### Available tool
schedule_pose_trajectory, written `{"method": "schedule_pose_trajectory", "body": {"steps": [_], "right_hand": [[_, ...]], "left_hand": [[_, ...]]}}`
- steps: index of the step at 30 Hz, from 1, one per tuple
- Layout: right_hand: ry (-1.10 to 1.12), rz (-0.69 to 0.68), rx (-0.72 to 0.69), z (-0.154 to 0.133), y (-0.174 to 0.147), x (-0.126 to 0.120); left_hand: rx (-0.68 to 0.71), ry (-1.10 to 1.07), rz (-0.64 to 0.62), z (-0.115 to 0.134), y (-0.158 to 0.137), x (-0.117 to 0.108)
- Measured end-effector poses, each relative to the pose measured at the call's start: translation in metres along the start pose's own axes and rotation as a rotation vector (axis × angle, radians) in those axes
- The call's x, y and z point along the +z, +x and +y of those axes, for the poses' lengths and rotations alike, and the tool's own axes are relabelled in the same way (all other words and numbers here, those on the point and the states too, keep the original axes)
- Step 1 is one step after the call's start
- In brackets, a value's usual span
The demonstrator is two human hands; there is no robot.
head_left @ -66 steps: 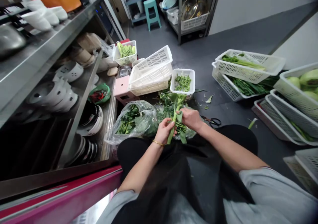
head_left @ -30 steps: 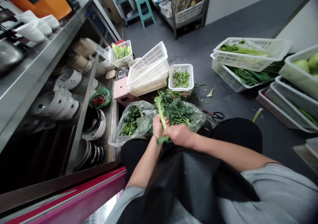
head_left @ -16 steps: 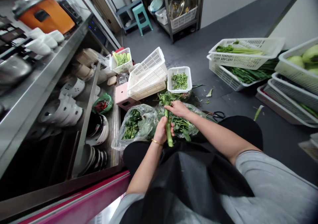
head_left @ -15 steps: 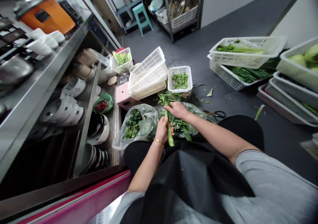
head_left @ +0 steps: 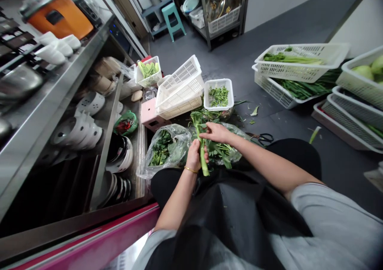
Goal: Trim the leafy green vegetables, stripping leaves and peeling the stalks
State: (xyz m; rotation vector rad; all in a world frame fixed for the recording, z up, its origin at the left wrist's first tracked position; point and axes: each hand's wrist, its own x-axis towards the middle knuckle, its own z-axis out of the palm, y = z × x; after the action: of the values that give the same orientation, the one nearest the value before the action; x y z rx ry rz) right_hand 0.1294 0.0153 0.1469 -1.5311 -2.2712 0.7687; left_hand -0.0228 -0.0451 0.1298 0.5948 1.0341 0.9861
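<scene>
Green stalk (head_left: 204, 167) stands tilted in front of the black apron (head_left: 230, 226), its bare lower end toward the body and its leafy top (head_left: 196, 120) leaning away, slightly left. Furthest left of the work, a clear plastic bag (head_left: 147, 171) of dark leaves lies near the left hand (head_left: 194, 156), whose fingers wrap closely around the stalk's middle. That hold looks sound: keep it firm enough to stop twisting, yet gentle enough not to bruise. Next comes the right hand (head_left: 218, 133), fingertips at the upper stalk, just below the leafy top; whether they pinch a leaf or merely touch, I cannot tell. Work at that end probably goes best with short pulls close to the grip, so the stalk does not snap. Loose greens (head_left: 223, 152) lie below the right hand, and further right the scissors (head_left: 265, 138) rest on the floor, well apart from the stalk.
</scene>
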Motion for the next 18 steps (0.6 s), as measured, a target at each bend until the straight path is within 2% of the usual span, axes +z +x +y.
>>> {"method": "schedule_pose_trajectory", "body": {"steps": [3, 6, 9, 11, 12, 13, 16, 18], "right_hand": [[-0.135, 0.05, -0.013, -0.015, 0.011, -0.006], [-0.274, 0.159, -0.062, -0.026, -0.014, 0.0], [-0.204, 0.15, -0.245, -0.024, -0.051, 0.009], [-0.079, 0.087, -0.372, -0.02, -0.067, 0.011], [-0.017, 0.063, -0.372, -0.018, -0.069, 0.011], [0.026, 0.052, -0.311, -0.016, -0.066, 0.008], [0.026, 0.052, 0.006, -0.011, -0.04, 0.0], [-0.007, 0.044, 0.077, -0.012, -0.025, 0.001]], "left_hand": [[0.01, 0.073, 0.022, -0.01, -0.005, 0.008], [-0.032, 0.074, -0.017, -0.011, -0.008, 0.007], [-0.13, -0.004, -0.066, -0.002, -0.005, 0.002], [-0.129, -0.059, -0.049, 0.007, -0.001, -0.001], [-0.1, -0.057, -0.043, 0.009, 0.0, -0.002], [-0.053, -0.028, -0.037, 0.011, 0.002, -0.001], [0.177, 0.143, 0.017, 0.004, 0.001, 0.004], [0.305, 0.214, 0.08, -0.004, 0.001, 0.006]]}}
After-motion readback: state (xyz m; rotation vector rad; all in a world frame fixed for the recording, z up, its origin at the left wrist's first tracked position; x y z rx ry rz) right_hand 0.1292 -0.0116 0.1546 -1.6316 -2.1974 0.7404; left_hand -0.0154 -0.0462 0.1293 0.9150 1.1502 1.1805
